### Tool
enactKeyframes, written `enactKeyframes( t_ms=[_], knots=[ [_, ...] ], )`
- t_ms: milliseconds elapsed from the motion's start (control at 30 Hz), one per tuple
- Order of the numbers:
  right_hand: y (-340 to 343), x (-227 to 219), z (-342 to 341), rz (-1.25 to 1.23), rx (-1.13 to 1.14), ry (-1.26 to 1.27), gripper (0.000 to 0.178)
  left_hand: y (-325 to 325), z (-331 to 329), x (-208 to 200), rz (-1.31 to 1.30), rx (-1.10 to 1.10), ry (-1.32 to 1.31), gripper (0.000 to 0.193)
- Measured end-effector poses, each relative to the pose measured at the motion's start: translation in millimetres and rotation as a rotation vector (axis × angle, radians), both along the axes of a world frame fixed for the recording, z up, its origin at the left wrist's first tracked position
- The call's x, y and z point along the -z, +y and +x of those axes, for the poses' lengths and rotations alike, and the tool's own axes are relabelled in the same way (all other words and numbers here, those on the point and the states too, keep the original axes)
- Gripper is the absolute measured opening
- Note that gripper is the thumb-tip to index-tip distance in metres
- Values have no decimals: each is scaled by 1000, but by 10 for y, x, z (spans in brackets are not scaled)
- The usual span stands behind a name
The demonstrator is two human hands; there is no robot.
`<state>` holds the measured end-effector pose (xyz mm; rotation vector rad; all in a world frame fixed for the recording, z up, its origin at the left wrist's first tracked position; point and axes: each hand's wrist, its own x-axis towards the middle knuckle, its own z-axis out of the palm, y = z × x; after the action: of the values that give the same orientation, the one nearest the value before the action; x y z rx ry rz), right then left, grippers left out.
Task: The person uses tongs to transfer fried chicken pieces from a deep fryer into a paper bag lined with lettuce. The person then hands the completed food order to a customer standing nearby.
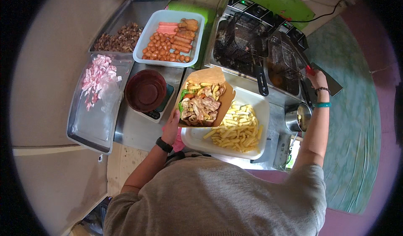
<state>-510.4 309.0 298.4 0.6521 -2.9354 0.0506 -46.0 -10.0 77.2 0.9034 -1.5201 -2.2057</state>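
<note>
My left hand (pixel 170 129) grips the side of an open brown cardboard takeaway box (pixel 230 102). Sliced cooked meat (pixel 202 109), fries and some green and red vegetable pieces fill it. The box is held above a white tray (pixel 197 140) of pale fries (pixel 237 133). Far to the right, my right hand (pixel 317 80) is closed around a red handle (pixel 310 70) beside the right fryer basket (pixel 282 53). What the handle belongs to is hard to make out, since its far end blends into the dark fryer.
Left of the box, a dark red bowl (pixel 145 90) rests on a scale. Behind are a plastic tray (pixel 138 53) of sausages and chicken, and metal trays with browned meat (pixel 121 37) and pinkish shreds (pixel 100 78). A black basket handle (pixel 261 81) sticks out; a metal pot (pixel 292 119) stands right.
</note>
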Motion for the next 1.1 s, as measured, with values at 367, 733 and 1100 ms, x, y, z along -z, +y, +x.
enactKeyframes(
  t_ms=[367, 733, 1100],
  knots=[
    [-1243, -273, 616, 492, -426, -19, 22, -37, 33, -63, -170, 42, -48, 49],
    [-1599, -351, 504, 583, -159, -241, 19, 2, 9, -244, -122, 41, -75, 53],
    [-887, -402, 676, 131, -276, -139, 23, -8, -32, -170, -92, 60, 162, 48]
  ],
)
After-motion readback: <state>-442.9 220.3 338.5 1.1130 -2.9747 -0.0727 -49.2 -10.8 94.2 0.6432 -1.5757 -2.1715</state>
